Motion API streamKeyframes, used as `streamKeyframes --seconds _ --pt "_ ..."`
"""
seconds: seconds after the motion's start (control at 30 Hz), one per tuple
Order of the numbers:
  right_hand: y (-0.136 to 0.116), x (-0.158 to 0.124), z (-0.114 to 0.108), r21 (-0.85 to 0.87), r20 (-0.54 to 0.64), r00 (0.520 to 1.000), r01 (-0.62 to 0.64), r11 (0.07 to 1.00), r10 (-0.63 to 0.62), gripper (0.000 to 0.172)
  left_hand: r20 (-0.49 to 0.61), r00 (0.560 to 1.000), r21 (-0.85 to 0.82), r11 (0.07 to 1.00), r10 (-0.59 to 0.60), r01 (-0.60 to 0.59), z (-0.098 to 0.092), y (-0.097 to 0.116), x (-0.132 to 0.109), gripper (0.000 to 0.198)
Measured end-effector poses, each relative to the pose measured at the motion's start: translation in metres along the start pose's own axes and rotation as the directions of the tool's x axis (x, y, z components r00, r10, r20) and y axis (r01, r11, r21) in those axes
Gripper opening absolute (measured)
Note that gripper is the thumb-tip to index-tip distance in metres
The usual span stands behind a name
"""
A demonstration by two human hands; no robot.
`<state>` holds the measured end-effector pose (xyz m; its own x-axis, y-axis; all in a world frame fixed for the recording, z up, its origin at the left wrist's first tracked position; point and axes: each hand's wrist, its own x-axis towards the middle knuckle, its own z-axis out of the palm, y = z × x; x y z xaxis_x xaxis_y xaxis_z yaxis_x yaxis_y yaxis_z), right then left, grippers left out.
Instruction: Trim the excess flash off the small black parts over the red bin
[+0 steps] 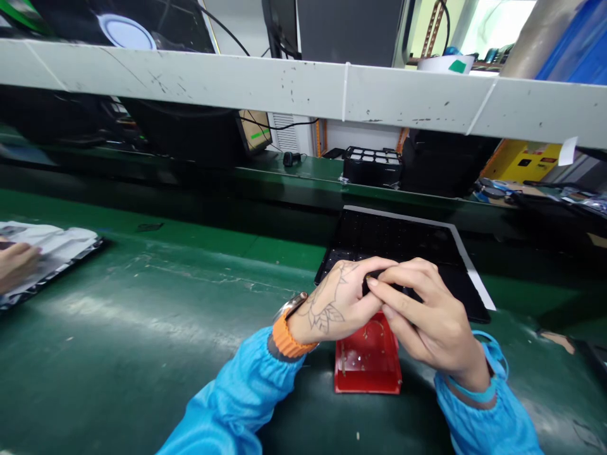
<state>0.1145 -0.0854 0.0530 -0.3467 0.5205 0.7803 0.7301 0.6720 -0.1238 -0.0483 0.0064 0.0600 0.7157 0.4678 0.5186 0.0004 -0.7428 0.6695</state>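
My left hand (332,303) and my right hand (427,316) meet above a small red tray (367,363) on the green belt. Both pinch a small dark part (377,275) between their fingertips, with the fingers closed round it. The left wrist wears an orange watch strap (287,338), and both arms are in blue sleeves. Just behind the hands lies a black compartment tray (393,237) with a white edge.
Another person's hand (16,265) rests on a silvery bag (47,249) at the far left. A grey rail (303,88) crosses overhead. Behind the belt stand a second black tray (372,165), dark boxes and a small screen (255,131).
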Motion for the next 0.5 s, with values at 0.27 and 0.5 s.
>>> streamKeyframes --seconds 0.27,0.5 --pt "0.0006 0.0031 -0.0001 -0.014 0.0 1.0 0.0 1.0 0.0 0.03 0.009 1.0 0.001 1.0 0.008 -0.008 0.0001 -0.0016 0.0008 0.044" --pt "-0.001 0.0024 -0.0004 -0.025 -0.031 1.0 0.005 1.0 -0.005 0.036 -0.011 1.0 -0.045 0.999 0.005 -0.006 -0.0011 -0.001 0.0004 0.042"
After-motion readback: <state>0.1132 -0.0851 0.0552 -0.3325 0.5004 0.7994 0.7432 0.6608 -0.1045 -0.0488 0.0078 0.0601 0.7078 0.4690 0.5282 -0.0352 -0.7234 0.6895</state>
